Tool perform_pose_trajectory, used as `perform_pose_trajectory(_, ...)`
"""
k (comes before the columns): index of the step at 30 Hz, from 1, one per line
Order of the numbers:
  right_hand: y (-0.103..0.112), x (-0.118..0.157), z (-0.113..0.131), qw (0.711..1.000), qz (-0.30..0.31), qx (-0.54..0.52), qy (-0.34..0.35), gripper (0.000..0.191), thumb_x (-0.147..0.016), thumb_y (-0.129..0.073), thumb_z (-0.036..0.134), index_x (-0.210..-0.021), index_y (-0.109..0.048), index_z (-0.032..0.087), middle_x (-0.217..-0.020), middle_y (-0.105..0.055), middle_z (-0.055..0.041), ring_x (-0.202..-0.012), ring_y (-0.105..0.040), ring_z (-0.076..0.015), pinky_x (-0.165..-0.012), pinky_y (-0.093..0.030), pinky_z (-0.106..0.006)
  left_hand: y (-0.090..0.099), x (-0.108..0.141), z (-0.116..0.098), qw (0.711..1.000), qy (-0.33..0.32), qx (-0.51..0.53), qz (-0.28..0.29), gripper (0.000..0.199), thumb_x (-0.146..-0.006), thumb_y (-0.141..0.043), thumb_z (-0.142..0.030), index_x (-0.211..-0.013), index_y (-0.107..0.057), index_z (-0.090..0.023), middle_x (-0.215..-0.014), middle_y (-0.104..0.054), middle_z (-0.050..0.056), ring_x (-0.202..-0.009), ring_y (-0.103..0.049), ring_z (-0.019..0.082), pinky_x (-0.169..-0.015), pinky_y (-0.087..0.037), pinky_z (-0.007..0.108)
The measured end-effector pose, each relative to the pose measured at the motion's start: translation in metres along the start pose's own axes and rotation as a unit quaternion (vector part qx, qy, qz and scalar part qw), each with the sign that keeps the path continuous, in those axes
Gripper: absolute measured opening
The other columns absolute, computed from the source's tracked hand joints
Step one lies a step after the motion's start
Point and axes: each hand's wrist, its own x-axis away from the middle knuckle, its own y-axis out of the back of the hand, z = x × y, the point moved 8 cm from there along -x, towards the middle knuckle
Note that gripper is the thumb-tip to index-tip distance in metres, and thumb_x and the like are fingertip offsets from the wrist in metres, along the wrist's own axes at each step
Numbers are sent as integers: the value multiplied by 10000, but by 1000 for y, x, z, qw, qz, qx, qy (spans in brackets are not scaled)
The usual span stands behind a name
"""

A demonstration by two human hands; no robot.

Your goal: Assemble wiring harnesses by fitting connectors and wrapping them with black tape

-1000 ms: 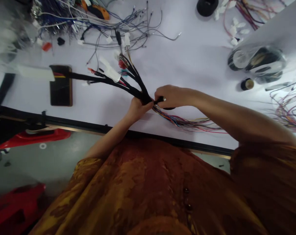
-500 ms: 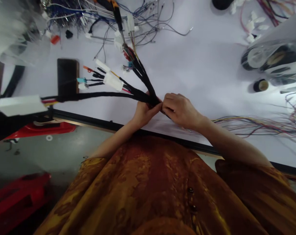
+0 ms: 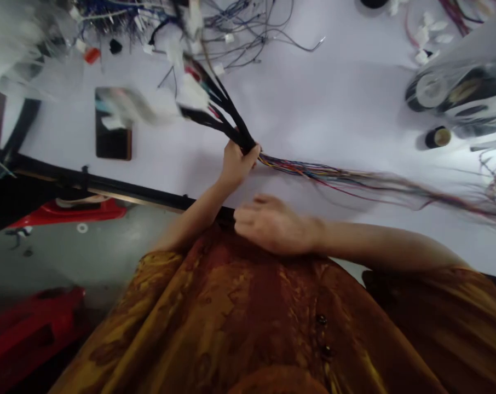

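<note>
My left hand [image 3: 236, 164] is closed around a wire harness [image 3: 242, 131] over the table, at the point where its black-taped branches meet. Those branches fan up and left to white connectors [image 3: 194, 92], some smeared by motion. From the other side of my grip, loose coloured wires [image 3: 297, 167] run off to the right across the table. My right hand [image 3: 272, 224] is apart from the harness, by the table's front edge. It is blurred, its fingers curled in; whatever they hold, if anything, does not show.
A phone [image 3: 113, 139] lies at left, partly behind a blurred white connector. Thin wires [image 3: 248, 35] and an orange connector [image 3: 92, 55] are at the back. On the right are bagged tape rolls [image 3: 469, 98] and a small black roll [image 3: 438, 137]. A dark edge strip [image 3: 145, 192] borders the table.
My right hand has left the harness and come down toward me. The harness has swung up, its long left branch lifting off the front edge, and the coloured wires now show beyond my left hand.
</note>
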Motion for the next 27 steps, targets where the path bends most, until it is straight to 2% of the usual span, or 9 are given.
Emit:
perform_pose_trajectory(3,33,-15,-36,993,-82,78,-32,256,-944,-459,243,-744,-617,219,-804,-637,-19,-789,-595,-160,-813,-535,-288,-3,-3,-8,998,4,47,40,262,-883,-732,-340,-912,-511,-203,-778,-669,-17,-573,-585,73,-556,-506,237)
perform_pose_trajectory(6,86,-33,-116,963,-165,155,-149,162,-952,-496,244,-856,-620,201,-913,-667,-78,-883,-611,-216,-878,-505,-371,-3,3,-15,993,17,100,68,280,-909,-706,-347,-1002,-476,-219,-817,-683,-24,-522,-566,62,-512,-494,227)
perform_pose_trajectory(9,107,-37,-167,938,-170,182,-242,250,-907,-648,421,-1002,-641,190,-1089,-665,-141,-1043,-591,-282,-949,-481,-453,-5,12,-18,986,19,146,75,260,-927,-675,-298,-1075,-472,-230,-783,-637,-52,-498,-522,49,-480,-451,204)
perform_pose_trajectory(11,105,-31,-159,926,-189,230,-231,434,-855,-715,504,-1127,-640,175,-1257,-611,-181,-1198,-531,-334,-1059,-415,-525,-8,17,-16,984,34,160,72,237,-935,-645,-261,-1104,-482,-228,-763,-603,-59,-480,-478,41,-454,-408,193)
perform_pose_trajectory(14,73,-17,-105,953,-193,216,-86,466,-933,-607,511,-1264,-596,182,-1333,-593,-177,-1293,-509,-330,-1135,-372,-519,-12,20,-14,985,51,152,65,232,-951,-591,-235,-1163,-496,-222,-763,-595,-50,-487,-461,47,-460,-408,193)
perform_pose_trajectory(18,10,-1,-69,993,-71,85,-43,363,-966,-503,371,-1256,-580,167,-1113,-718,-144,-996,-688,-302,-872,-523,-439,-2,20,-17,991,11,40,126,204,-969,-561,-276,-1160,-570,-203,-905,-689,28,-685,-633,107,-615,-555,243)
perform_pose_trajectory(23,-10,-1,-80,989,-74,88,-89,323,-987,-451,372,-1170,-632,178,-982,-742,-132,-895,-706,-306,-775,-512,-396,79,36,-11,959,-22,-235,159,134,-821,-724,-183,-945,-697,-226,-927,-741,11,-780,-701,158,-750,-603,296)
perform_pose_trajectory(25,-13,-3,-86,988,-65,96,-100,358,-992,-457,396,-1223,-632,187,-1025,-749,-137,-933,-714,-320,-794,-522,-409,136,38,-10,955,-16,-288,72,46,-843,-663,-174,-872,-682,-204,-897,-731,49,-842,-700,221,-862,-596,405)
perform_pose_trajectory(27,-17,-4,-89,988,-48,103,-106,392,-997,-450,395,-1285,-625,196,-1121,-746,-146,-1002,-715,-336,-831,-533,-433,196,38,-12,937,-11,-342,-65,214,-888,-590,-190,-1088,-651,-144,-1229,-669,179,-1200,-620,346,-1094,-453,581)
